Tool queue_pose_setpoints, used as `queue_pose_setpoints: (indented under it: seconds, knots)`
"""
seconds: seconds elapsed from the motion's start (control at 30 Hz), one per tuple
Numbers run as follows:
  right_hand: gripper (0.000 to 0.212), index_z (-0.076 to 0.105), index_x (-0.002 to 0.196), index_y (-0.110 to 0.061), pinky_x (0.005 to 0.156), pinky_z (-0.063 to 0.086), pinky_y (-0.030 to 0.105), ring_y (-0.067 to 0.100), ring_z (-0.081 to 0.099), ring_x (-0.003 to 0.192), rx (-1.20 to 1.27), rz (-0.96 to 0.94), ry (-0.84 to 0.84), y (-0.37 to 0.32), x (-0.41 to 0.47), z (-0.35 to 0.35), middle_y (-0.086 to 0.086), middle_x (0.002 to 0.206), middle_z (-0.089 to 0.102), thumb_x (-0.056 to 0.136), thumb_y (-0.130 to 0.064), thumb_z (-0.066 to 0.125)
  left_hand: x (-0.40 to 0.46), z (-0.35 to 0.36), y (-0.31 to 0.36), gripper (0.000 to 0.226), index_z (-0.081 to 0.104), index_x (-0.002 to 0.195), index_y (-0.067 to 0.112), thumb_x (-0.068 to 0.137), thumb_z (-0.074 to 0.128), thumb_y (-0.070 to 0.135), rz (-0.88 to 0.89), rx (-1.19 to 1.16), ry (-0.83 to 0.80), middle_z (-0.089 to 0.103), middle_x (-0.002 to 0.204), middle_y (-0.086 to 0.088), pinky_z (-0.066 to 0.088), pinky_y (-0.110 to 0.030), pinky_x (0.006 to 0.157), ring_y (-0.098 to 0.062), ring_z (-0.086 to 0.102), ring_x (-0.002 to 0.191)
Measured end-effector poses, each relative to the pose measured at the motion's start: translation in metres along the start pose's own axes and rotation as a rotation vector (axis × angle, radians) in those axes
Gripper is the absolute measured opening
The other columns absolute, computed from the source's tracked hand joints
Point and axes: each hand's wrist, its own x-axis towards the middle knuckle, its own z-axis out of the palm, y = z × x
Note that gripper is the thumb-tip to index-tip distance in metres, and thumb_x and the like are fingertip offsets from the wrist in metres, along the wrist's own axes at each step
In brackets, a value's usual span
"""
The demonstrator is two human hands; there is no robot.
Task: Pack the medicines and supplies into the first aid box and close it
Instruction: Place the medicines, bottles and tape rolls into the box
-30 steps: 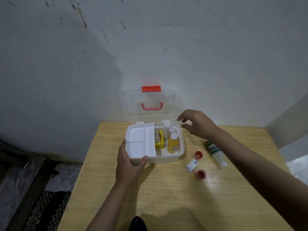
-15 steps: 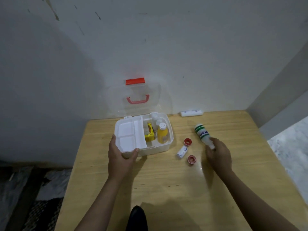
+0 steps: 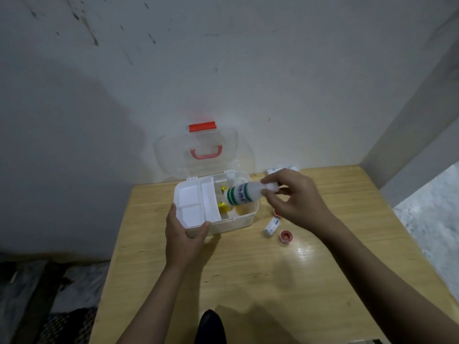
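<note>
The white first aid box (image 3: pixel 233 223) stands open on the wooden table (image 3: pixel 248 281), its clear lid (image 3: pixel 173 157) with red latch and handle leaning back against the wall. My left hand (image 3: pixel 185 234) grips the box's front left corner. My right hand (image 3: pixel 295 197) holds a white bottle with green stripes (image 3: pixel 242 194) by its cap end, lying sideways above the box's right compartment. A white insert tray (image 3: pixel 196 202) fills the left side. Yellow items (image 3: pixel 224 206) show under the bottle.
Beside the box on the right lie a small white roll (image 3: pixel 272 227), a red-rimmed tape roll (image 3: pixel 285 235) and another red item (image 3: pixel 277 212) partly behind my hand. A white packet (image 3: pixel 283 169) rests against the wall. The table's left edge drops to a dark floor.
My right hand picked the green-striped bottle up from the table and carried it left, over the box. My left hand stayed on the box's corner.
</note>
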Motion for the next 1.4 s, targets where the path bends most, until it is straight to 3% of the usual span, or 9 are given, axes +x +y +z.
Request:
queue_pose_setpoints:
  seconds: [0.17,0.43,0.57,0.7,0.8,0.87,1.0,1.17,1.4]
  knots:
    - [0.023,0.066,0.106,-0.011,0.071,0.053,0.037,0.023,0.059,0.088,-0.289,-0.182,-0.293,-0.005,0.016,0.042,0.008,0.098,0.063,0.084,-0.015,0.063,-0.002,-0.003,0.004,0.1,0.01,0.148,0.027,0.073,0.071,0.053,0.012,0.068,-0.025,0.022,0.154,0.003,0.034,-0.034,0.102,-0.019,0.025,0.139]
    - [0.029,0.063,0.115,-0.01,0.075,0.049,0.035,0.029,0.059,0.098,-0.373,-0.026,-0.474,0.006,0.027,0.092,0.012,0.113,0.058,0.087,-0.011,0.057,-0.001,-0.006,0.008,0.101,0.009,0.148,0.024,0.073,0.069,0.056,0.016,0.135,-0.034,0.023,0.155,0.001,0.037,-0.042,0.104,-0.022,0.028,0.138]
    - [0.035,0.058,0.121,-0.012,0.081,0.054,0.042,0.027,0.058,0.105,-0.296,0.034,-0.384,0.01,0.017,0.101,0.01,0.122,0.058,0.087,-0.014,0.058,-0.002,-0.003,0.007,0.101,0.007,0.149,0.023,0.075,0.069,0.052,0.024,0.121,-0.028,0.019,0.156,0.001,0.032,-0.034,0.102,-0.021,0.024,0.14]
    - [0.027,0.064,0.111,-0.013,0.065,0.05,0.025,0.016,0.062,0.088,-0.168,0.051,0.061,0.019,-0.011,0.086,0.004,0.105,0.065,0.085,-0.017,0.064,-0.002,-0.002,0.006,0.1,0.008,0.149,0.021,0.075,0.071,0.048,0.018,0.084,-0.023,0.018,0.156,0.001,0.027,-0.028,0.1,-0.019,0.022,0.141]
    - [0.028,0.061,0.11,-0.013,0.063,0.05,0.029,0.022,0.062,0.082,-0.235,0.291,0.236,0.05,-0.048,0.071,0.007,0.1,0.062,0.083,-0.019,0.064,-0.001,-0.001,0.005,0.101,0.009,0.149,0.021,0.075,0.072,0.048,0.01,0.07,-0.015,0.018,0.157,0.002,0.027,-0.027,0.101,-0.018,0.021,0.142]
    - [0.042,0.056,0.116,-0.014,0.059,0.052,0.033,0.023,0.059,0.082,-0.313,0.45,0.135,0.072,-0.072,0.07,0.008,0.1,0.057,0.078,-0.028,0.069,-0.001,-0.001,0.004,0.101,0.009,0.149,0.021,0.074,0.072,0.047,0.007,0.066,-0.01,0.017,0.157,0.002,0.026,-0.026,0.101,-0.017,0.02,0.142]
    - [0.062,0.056,0.118,-0.01,0.05,0.045,0.031,0.028,0.055,0.074,-0.445,0.46,-0.047,0.095,-0.102,0.084,0.011,0.09,0.055,0.066,-0.036,0.078,-0.001,-0.001,0.005,0.101,0.009,0.149,0.02,0.075,0.073,0.045,0.002,0.064,-0.011,0.018,0.157,0.002,0.026,-0.026,0.1,-0.017,0.02,0.142]
    - [0.056,0.051,0.123,-0.006,0.063,0.046,0.033,0.033,0.055,0.085,-0.278,0.543,-0.011,0.11,-0.091,0.082,0.018,0.1,0.051,0.071,-0.01,0.072,-0.001,-0.001,0.004,0.1,0.01,0.149,0.021,0.075,0.073,0.044,-0.006,0.054,-0.01,0.018,0.157,0.003,0.027,-0.027,0.101,-0.015,0.02,0.142]
    - [0.078,0.026,0.144,-0.022,0.089,0.052,0.042,0.027,0.047,0.117,-0.304,0.501,-0.233,0.129,-0.054,0.074,0.006,0.141,0.037,0.077,-0.016,0.065,0.0,0.0,0.003,0.1,0.01,0.149,0.021,0.074,0.074,0.043,-0.006,0.056,-0.006,0.018,0.157,0.003,0.028,-0.027,0.101,-0.016,0.021,0.142]
